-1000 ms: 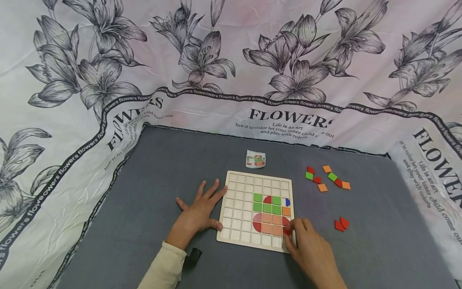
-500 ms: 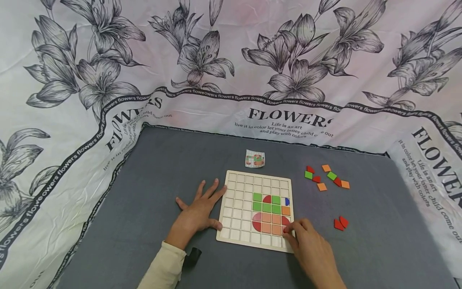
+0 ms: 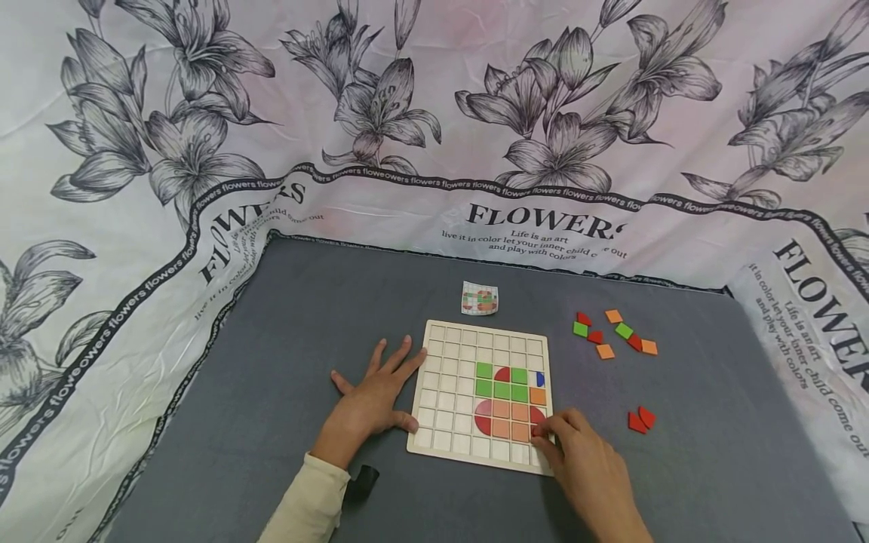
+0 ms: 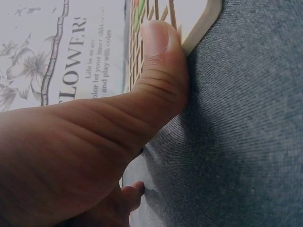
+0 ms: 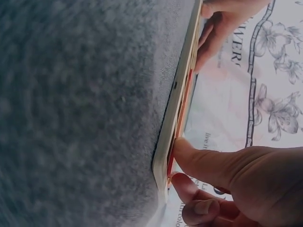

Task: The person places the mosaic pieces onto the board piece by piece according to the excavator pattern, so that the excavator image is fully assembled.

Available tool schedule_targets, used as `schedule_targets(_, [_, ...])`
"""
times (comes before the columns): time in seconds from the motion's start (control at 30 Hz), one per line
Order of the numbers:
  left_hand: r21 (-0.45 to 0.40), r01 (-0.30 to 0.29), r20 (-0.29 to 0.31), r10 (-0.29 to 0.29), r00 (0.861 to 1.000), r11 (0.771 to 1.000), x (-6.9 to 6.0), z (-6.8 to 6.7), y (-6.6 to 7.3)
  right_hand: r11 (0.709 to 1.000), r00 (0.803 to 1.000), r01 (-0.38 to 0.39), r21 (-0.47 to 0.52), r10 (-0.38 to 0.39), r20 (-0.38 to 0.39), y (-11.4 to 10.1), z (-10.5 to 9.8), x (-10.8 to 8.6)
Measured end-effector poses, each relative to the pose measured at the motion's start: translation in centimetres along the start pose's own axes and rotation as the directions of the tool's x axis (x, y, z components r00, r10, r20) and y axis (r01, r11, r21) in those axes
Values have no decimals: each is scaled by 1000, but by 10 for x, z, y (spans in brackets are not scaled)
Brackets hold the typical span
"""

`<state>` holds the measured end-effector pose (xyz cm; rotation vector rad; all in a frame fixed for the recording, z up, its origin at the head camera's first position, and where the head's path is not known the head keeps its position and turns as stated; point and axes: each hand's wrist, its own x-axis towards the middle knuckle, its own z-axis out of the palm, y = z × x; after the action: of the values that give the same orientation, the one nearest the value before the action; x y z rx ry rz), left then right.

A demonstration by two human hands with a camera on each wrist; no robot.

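A square wooden grid board lies on the grey cloth, with green, orange, red, pink and blue tiles in its right half. My left hand spreads its fingers at the left edge; the thumb rests on the rim. At the board's right edge, my right hand pinches a red tile between thumb and index finger, low in a cell below another red rounded tile. The fingers hide most of the pinched tile, so its full shape cannot be made out.
Several loose orange, green and red tiles lie to the right behind the board. Nearer are red tiles. Behind the board lies a small pattern card. A flower-printed cloth rises at the back.
My right fingers have drawn in slightly over the red tile at the board's right edge, showing more of the rim below. The left hand stays in place.
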<state>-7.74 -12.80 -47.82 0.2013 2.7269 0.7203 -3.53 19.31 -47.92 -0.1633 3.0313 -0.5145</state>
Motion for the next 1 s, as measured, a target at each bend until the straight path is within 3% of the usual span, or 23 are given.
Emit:
schedule_targets(0.37, [-2,1,11,-1,1000,1000,0,0,0,1000,1000,13,-3,-13,25,13,-13,7])
schedule_targets(0.73, [9,-1,10,1,1000,1000,1,0,-1,997,986,-58,-55,48,-159,72,-44,13])
schedule_targets(0.83, [9,-2,6,2,1000,1000,0,0,0,991,984,-113,-68,102,-147,89,-48,12])
schedule_targets(1.0, [1,-8,3,8,1000,1000,0,0,-1,968,974,-228,-103,227,-18,105,-53,14])
